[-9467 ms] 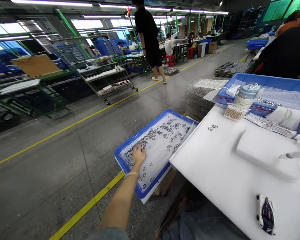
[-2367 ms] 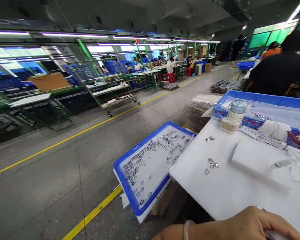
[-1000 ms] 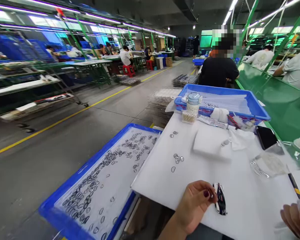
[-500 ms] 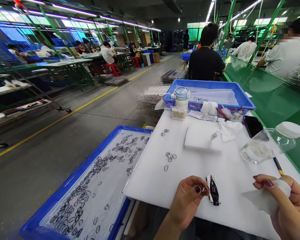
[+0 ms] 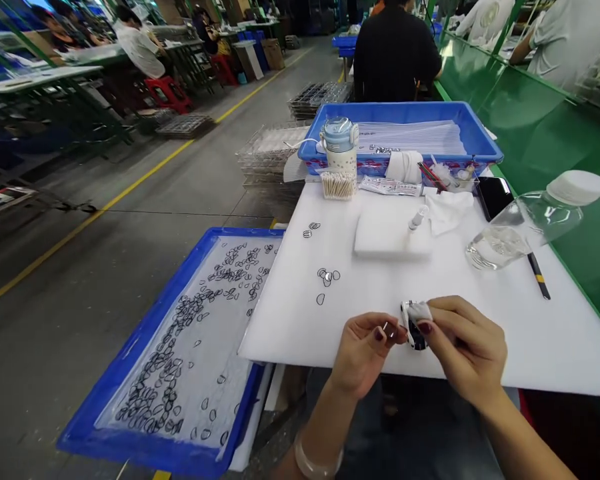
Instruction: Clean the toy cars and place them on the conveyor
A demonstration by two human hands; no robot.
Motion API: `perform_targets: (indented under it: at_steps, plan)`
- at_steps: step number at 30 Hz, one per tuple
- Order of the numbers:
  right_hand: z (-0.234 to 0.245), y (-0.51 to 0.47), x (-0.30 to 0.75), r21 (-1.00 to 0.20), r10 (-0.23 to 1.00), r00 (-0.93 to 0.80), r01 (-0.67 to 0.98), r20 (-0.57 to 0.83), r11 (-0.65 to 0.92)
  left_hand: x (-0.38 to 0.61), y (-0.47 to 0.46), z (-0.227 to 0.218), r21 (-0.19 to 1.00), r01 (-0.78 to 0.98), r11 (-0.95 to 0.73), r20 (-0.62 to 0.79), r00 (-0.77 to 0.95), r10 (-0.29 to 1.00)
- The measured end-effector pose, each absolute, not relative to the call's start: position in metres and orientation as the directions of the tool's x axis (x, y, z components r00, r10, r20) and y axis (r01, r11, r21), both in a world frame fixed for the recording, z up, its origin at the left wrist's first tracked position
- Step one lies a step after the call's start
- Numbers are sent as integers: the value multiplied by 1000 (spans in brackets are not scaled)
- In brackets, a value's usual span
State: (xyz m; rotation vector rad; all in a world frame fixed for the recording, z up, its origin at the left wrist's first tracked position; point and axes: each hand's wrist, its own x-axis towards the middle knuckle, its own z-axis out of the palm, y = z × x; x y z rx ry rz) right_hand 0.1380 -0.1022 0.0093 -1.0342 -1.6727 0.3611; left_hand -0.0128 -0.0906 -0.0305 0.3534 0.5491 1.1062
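Observation:
My left hand [image 5: 360, 357] is closed in a pinch on a small thin shiny piece [image 5: 391, 327], whose exact kind I cannot make out. My right hand [image 5: 467, 350] has its fingers closed on a folded white cloth [image 5: 421, 311] and sits just right of the left fingertips. Between and behind the fingers is a small black and white toy car [image 5: 419, 342], partly hidden by the hands and cloth. Whether the cloth touches the car or the small piece, I cannot tell. Farther left on the white tabletop [image 5: 290, 327] lie several thin dark-rimmed rings [image 5: 327, 276].
A blue tray [image 5: 130, 347] of rings stands low at left. Across the table are a white foam block [image 5: 387, 233] with a small vial [image 5: 419, 218], cotton swabs [image 5: 338, 186], a cup [image 5: 339, 150], a tilted clear bottle [image 5: 525, 227], a phone [image 5: 495, 197] and a blue bin [image 5: 405, 113].
My right hand has come left with the cloth, from the table's right side to beside my left fingertips and the car. The view has tilted downward. My left hand still pinches the small piece.

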Motion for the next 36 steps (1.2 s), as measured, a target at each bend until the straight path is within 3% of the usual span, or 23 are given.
perform_targets:
  at_steps: [5, 10, 12, 15, 20, 24, 29, 32, 36]
  plan:
    - [14, -102, 122, -517, 681, -166, 532, 713, 671, -13, -94, -34, 541, -748, 385, -255, 290, 922]
    - [19, -112, 132, -281, 611, -350, 655, 710, 702, -12, -95, -35, 620, -708, 339, -272, 212, 939]
    - [24, -114, 139, -230, 604, -341, 704, 720, 672, -10, -94, -33, 618, -710, 337, -270, 212, 939]
    - [28, -112, 141, -235, 612, -277, 747, 741, 622, -8, -93, -29, 614, -715, 335, -241, 235, 942]
    - [22, -109, 129, -252, 612, -393, 660, 687, 707, -10, -95, -30, 632, -694, 344, -239, 247, 939]
    - [31, -118, 144, -249, 669, -435, 694, 603, 676, -10, -96, -32, 667, -671, 325, -244, 216, 945]
    - [35, -123, 152, -310, 687, -267, 743, 676, 593, -9, -95, -29, 686, -661, 304, -224, 206, 953]
    - [24, -119, 137, -362, 676, -291, 669, 677, 650, -8, -96, -28, 701, -647, 300, -216, 208, 954]
    - [20, -119, 135, -323, 667, -371, 659, 646, 679, -7, -97, -30, 702, -656, 279, -202, 192, 960]
